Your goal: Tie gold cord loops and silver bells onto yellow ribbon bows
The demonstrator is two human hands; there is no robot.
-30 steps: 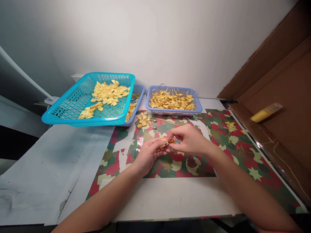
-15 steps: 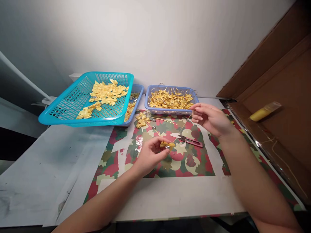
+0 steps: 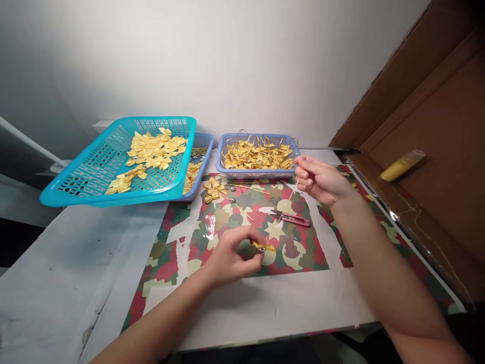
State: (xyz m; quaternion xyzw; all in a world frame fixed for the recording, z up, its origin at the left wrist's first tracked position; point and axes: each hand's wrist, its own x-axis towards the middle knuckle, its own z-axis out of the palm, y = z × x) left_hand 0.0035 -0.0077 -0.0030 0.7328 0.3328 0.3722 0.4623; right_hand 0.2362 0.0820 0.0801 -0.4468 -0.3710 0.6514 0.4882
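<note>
Between thumb and forefinger, my left hand (image 3: 237,255) grips a yellow ribbon bow (image 3: 268,247) with a small silver bell on it, low over the patterned sheet. Raised to the right, my right hand (image 3: 320,179) pinches a thin gold cord (image 3: 291,194) that hangs down toward the bow. Below that cord lie red thread snips (image 3: 291,218). Farther back on the sheet rest several loose yellow bows (image 3: 213,189), along with small silver bells (image 3: 232,200) strung on gold cords.
A turquoise basket (image 3: 91,198) with yellow bows sits at the left, partly over a blue basket (image 3: 204,169). Another blue basket (image 3: 257,174) behind the sheet is heaped with corded bows. A cardboard wall (image 3: 428,111) holding a yellow tube (image 3: 402,166) stands at right.
My left hand has lowered toward me with the bow, away from my right hand, and the cord between them is stretched longer. The whole view has shifted slightly.
</note>
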